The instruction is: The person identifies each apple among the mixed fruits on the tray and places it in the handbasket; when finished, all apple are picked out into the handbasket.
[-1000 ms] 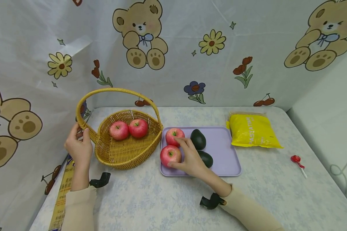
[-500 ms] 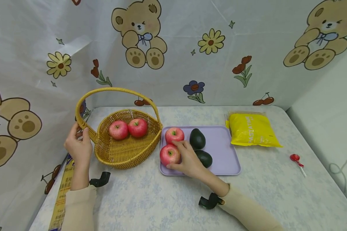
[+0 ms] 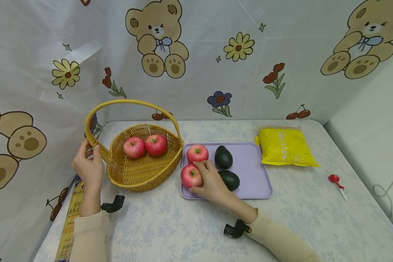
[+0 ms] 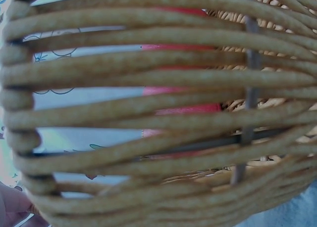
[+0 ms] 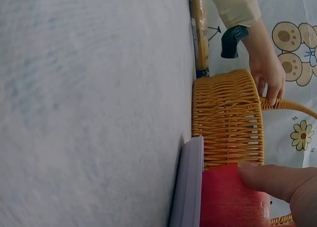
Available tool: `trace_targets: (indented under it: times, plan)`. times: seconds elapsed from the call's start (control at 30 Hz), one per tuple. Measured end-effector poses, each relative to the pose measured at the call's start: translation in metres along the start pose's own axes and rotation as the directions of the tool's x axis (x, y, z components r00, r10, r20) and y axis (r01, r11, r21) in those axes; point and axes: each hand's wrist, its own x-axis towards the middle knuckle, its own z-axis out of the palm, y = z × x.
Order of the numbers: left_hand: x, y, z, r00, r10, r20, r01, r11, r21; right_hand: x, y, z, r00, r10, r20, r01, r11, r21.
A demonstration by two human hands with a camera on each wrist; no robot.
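Mottled table, teddy-print backdrop. Front apple on the tray is pinched in the right hand; left hand grips basket handle.

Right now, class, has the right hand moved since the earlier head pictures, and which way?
Yes, slightly: judged against the purple tray, the right hand has shifted leftward in the head view, closing in on the near apple.
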Motion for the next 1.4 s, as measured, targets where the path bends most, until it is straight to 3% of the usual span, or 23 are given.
trace_targets:
  times: [0.23, 0.57, 0.9, 1.1, 1.4]
  plan:
    - [0.0, 0.0, 0.0, 1.0, 0.0, 0.003, 0.0, 1.0, -0.009, -0.001, 0.002, 0.003, 0.999, -0.043, -0.027, 0.041, 0.997, -0.067]
    - [0.001, 0.0, -0.001, 1.0, -0.01, 0.003, 0.01, 1.0, -0.006, -0.001, 0.0, 0.004, 0.997, -0.047, -0.059, 0.046, 0.999, -0.025]
    - [0.001, 0.001, -0.001, 1.0, -0.019, 0.008, 0.019, 1.0, 0.007, 0.003, -0.006, -0.018, 0.985, -0.054, -0.161, 0.077, 0.987, 0.142]
    - [0.0, 0.001, -0.001, 1.0, -0.018, 0.006, 0.018, 1.0, 0.005, 0.008, -0.01, -0.037, 0.982, 0.012, -0.189, 0.037, 0.967, 0.253]
    - [0.0, 0.001, -0.001, 1.0, 0.003, 0.004, -0.003, 1.0, -0.005, 0.02, -0.023, -0.053, 0.971, 0.08, -0.224, -0.01, 0.954, 0.298]
